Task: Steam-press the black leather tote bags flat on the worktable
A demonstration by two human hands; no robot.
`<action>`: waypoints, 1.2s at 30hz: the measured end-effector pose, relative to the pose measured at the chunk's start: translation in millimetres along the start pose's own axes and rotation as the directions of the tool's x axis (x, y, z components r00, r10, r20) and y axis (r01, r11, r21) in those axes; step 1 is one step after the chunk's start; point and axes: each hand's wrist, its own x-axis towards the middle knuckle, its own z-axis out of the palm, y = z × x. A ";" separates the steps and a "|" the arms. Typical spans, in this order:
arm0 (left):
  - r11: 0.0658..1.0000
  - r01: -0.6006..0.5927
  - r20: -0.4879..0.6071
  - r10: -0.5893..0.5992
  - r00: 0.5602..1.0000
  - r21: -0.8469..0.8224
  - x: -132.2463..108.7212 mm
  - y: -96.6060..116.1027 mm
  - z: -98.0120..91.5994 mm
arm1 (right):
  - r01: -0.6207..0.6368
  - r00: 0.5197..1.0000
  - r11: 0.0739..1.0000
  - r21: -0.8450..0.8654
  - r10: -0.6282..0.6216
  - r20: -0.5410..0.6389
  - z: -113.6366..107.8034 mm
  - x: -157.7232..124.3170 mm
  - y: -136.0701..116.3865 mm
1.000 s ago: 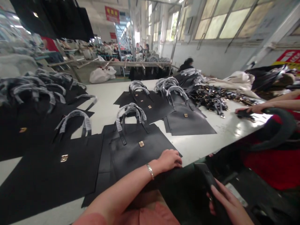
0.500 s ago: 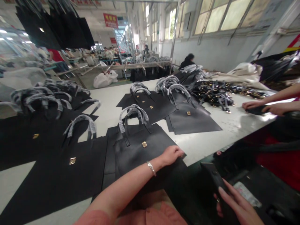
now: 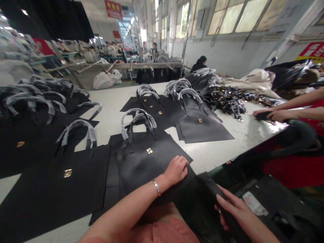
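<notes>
Nearest, low on the right: right hand (image 3: 236,206) closed around a long, flat, straight-edged black piece (image 3: 206,182) showing a small metal glint; its upper end sits beside the table's edge, and whether it touches the bag there cannot be told. Left hand (image 3: 176,169), silver bracelet (image 3: 156,187) at the wrist, lies on the near right edge of a flat black bag with a square gold clasp (image 3: 139,165), fingers curled; whether they pinch the edge or only rest, cannot tell. That bag lies on others, twin handles in clear plastic wrap pointing away. To its left, a matte black bag with a gold clasp (image 3: 83,189) and a dark heap of wrapped-handle bags (image 3: 35,135). Surface: a long, smooth white tabletop (image 3: 212,157), glossy toward the right, bare strips between the bags. Farther over, a flat bag stack (image 3: 202,133) and an overlapping group of black bags (image 3: 167,106); to their right, a tangled pile of black straps with gold fittings (image 3: 225,101) and crumpled cream cloth (image 3: 259,79). At the right edge, a co-worker's hands (image 3: 279,115) hold a black object. Beyond: bulging white sack (image 3: 105,80), metal rail (image 3: 162,65), a person in black (image 3: 198,64), hanging black bags (image 3: 58,20), red sign (image 3: 113,9), pale wall with paned windows (image 3: 248,17).
</notes>
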 end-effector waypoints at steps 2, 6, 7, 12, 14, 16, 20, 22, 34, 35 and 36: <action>0.999 0.017 -0.017 -0.018 1.000 -0.027 -0.4 -1.2 0.9 | -0.039 0.998 0.999 -0.030 0.040 0.045 -0.8 2.2 -7.6; 0.996 0.049 -0.044 -0.053 0.998 -0.079 -0.5 -2.8 2.0 | -0.090 0.988 0.993 -0.077 0.099 0.121 0.7 11.0 -30.1; 0.994 0.057 -0.049 -0.062 0.997 -0.090 -0.3 -3.5 2.2 | -0.089 0.985 0.992 -0.086 0.101 0.140 1.9 14.5 -36.0; 0.986 0.100 -0.068 -0.109 0.992 -0.136 0.9 -6.9 2.9 | -0.088 0.971 0.987 -0.137 0.115 0.208 6.2 24.8 -56.7; 0.984 0.105 -0.067 -0.116 0.991 -0.147 1.4 -7.9 2.6 | -0.131 0.965 0.979 -0.157 0.162 0.207 5.7 22.4 -59.3; 0.983 0.104 -0.062 -0.114 0.992 -0.152 1.7 -8.6 1.9 | -0.164 0.958 0.972 -0.169 0.197 0.206 6.0 20.2 -60.5; 0.987 0.070 -0.037 -0.076 0.996 -0.147 0.8 -9.2 -0.4 | -0.103 0.979 0.980 -0.173 0.130 0.159 13.4 28.0 -64.5; 0.992 0.030 -0.016 -0.033 0.999 -0.125 -0.3 -9.1 -1.2 | -0.047 0.997 0.985 -0.168 0.057 0.056 16.4 34.4 -66.9; 0.731 -0.644 0.363 0.551 0.751 0.223 26.8 3.6 -10.8 | -0.027 0.987 0.997 0.076 0.038 -0.155 -11.2 -5.4 -20.7; 0.726 -0.649 0.375 0.550 0.746 0.227 30.0 5.8 -10.7 | -0.024 0.985 0.996 0.083 0.037 -0.166 -11.3 -8.0 -16.9; 0.724 -0.650 0.384 0.547 0.744 0.229 32.6 7.7 -10.1 | -0.019 0.984 0.996 0.087 0.035 -0.175 -11.4 -10.0 -13.8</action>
